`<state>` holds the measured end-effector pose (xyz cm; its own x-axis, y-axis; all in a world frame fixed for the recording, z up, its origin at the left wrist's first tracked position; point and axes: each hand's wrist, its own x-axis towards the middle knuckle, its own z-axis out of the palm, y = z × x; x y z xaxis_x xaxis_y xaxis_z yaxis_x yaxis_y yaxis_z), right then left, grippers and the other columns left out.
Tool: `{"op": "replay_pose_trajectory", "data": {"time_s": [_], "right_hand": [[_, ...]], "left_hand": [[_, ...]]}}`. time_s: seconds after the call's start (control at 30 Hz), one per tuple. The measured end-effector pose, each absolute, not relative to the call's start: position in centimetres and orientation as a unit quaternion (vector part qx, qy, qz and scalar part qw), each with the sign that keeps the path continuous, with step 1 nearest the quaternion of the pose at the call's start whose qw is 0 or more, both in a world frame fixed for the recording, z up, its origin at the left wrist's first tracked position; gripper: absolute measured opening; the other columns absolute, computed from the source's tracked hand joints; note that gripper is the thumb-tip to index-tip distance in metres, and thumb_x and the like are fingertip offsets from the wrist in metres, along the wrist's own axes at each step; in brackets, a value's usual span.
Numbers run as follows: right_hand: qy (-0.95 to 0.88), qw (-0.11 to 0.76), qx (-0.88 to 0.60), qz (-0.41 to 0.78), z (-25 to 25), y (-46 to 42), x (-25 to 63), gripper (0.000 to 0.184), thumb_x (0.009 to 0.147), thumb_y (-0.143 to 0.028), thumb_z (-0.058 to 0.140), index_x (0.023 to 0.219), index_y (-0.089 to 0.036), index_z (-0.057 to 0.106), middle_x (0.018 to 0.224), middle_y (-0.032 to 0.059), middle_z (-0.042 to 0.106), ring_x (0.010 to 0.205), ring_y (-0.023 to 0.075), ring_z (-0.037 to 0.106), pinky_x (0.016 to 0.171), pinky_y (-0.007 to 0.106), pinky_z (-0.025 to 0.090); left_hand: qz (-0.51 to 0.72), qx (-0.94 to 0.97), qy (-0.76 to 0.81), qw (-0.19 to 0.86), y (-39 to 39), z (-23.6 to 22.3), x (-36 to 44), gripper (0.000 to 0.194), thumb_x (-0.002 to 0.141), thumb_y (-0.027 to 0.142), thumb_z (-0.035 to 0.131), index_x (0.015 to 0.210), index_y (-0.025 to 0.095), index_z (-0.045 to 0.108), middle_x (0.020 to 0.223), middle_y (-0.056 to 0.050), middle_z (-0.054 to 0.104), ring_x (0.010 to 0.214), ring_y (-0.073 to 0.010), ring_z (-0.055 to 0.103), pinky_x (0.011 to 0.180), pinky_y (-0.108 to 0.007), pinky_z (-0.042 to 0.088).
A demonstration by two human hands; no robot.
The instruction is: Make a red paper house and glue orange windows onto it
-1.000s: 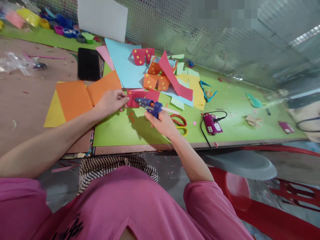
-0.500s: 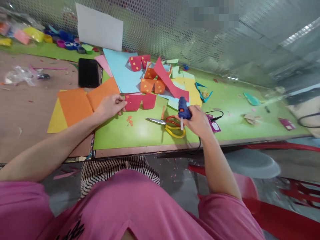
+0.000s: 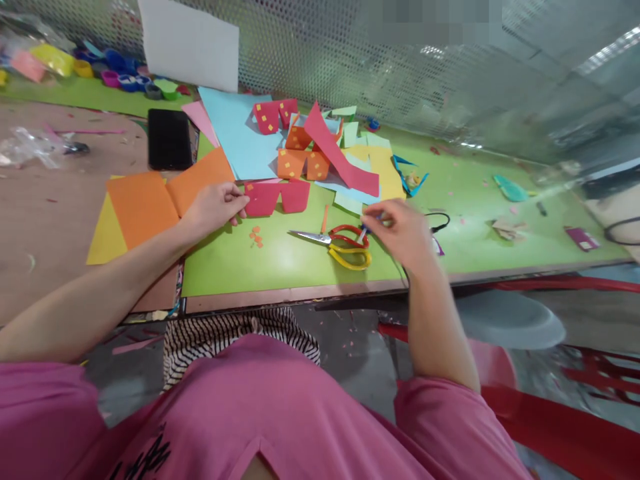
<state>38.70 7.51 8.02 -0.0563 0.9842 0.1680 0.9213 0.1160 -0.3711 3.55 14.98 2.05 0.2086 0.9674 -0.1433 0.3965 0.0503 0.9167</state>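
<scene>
My left hand (image 3: pixel 214 208) is closed in a pinch at the left end of a folded red paper strip (image 3: pixel 295 196), notched in the middle with small yellow squares at its left. Over the green board, my right hand (image 3: pixel 403 230) curls its fingers around a blue glue gun, mostly hidden beneath the hand; its pale glue stick (image 3: pixel 362 235) pokes out. Just left of that hand lie scissors (image 3: pixel 350 257) with one red and one yellow handle. Small orange paper bits (image 3: pixel 257 237) are scattered below the red strip.
Behind are orange notched paper (image 3: pixel 303 165) and red notched paper (image 3: pixel 269 118) with yellow squares, a long red strip (image 3: pixel 345 167) and blue sheets (image 3: pixel 245 147). Orange sheets (image 3: pixel 143 207) and a black tablet or phone (image 3: pixel 169 140) lie left. A cord (image 3: pixel 440 220) runs near my right hand.
My right hand has turned over the glue gun and lowered toward the board, so the blue body is now mostly covered. My left hand stays at the red paper's end.
</scene>
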Motion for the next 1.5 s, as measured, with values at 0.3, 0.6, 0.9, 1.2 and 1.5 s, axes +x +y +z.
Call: {"op": "replay_pose_trajectory", "data": {"time_s": [0.3, 0.6, 0.9, 1.2, 1.5], "right_hand": [[-0.820, 0.128, -0.524, 0.193, 2.9, 8.9, 23.3, 0.014, 0.097, -0.032, 0.066, 0.097, -0.018, 0.070, 0.101, 0.0097, 0.068, 0.098, 0.0240, 0.060, 0.086, 0.036, 0.043], [-0.796, 0.076, -0.557, 0.226, 4.2, 9.7, 22.2, 0.008, 0.093, -0.020, 0.063, 0.094, -0.017, 0.071, 0.100, 0.0092, 0.070, 0.089, 0.0212, 0.063, 0.081, 0.034, 0.043], [-0.765, 0.169, -0.546, 0.297, 5.2, 11.1, 23.8, 0.007, 0.094, -0.025, 0.059, 0.089, -0.019, 0.060, 0.090, 0.0040, 0.067, 0.079, 0.0154, 0.056, 0.076, 0.031, 0.041], [-0.786, 0.223, -0.526, 0.236, 4.0, 14.5, 23.4, 0.004, 0.092, -0.018, 0.052, 0.091, -0.022, 0.054, 0.091, 0.0045, 0.067, 0.084, 0.0187, 0.058, 0.080, 0.034, 0.043], [-0.783, 0.257, -0.520, 0.227, 4.0, 14.3, 22.9, 0.005, 0.091, -0.021, 0.056, 0.093, -0.024, 0.054, 0.097, 0.0041, 0.069, 0.088, 0.0198, 0.061, 0.082, 0.034, 0.048]], "left_hand": [[0.307, 0.619, 0.548, 0.472, 14.8, 2.3, 3.7, 0.013, 0.090, 0.027, 0.065, 0.080, 0.020, 0.061, 0.067, 0.000, 0.073, 0.050, -0.0104, 0.059, 0.050, -0.022, 0.044], [0.311, 0.620, 0.534, 0.483, 15.1, 1.9, 3.7, 0.011, 0.090, 0.022, 0.065, 0.081, 0.019, 0.060, 0.065, 0.002, 0.071, 0.048, -0.0092, 0.059, 0.050, -0.020, 0.044], [0.311, 0.615, 0.532, 0.492, 15.2, 1.9, 3.6, 0.011, 0.092, 0.022, 0.065, 0.083, 0.019, 0.060, 0.065, 0.002, 0.071, 0.048, -0.0087, 0.058, 0.047, -0.019, 0.042], [0.303, 0.604, 0.550, 0.492, 14.8, 2.6, 3.9, 0.013, 0.093, 0.019, 0.065, 0.081, 0.019, 0.059, 0.064, 0.003, 0.070, 0.046, -0.0082, 0.057, 0.046, -0.019, 0.042], [0.305, 0.604, 0.550, 0.490, 14.8, 2.6, 3.9, 0.013, 0.093, 0.021, 0.065, 0.081, 0.020, 0.060, 0.063, 0.002, 0.070, 0.047, -0.0087, 0.058, 0.047, -0.019, 0.043]]}}
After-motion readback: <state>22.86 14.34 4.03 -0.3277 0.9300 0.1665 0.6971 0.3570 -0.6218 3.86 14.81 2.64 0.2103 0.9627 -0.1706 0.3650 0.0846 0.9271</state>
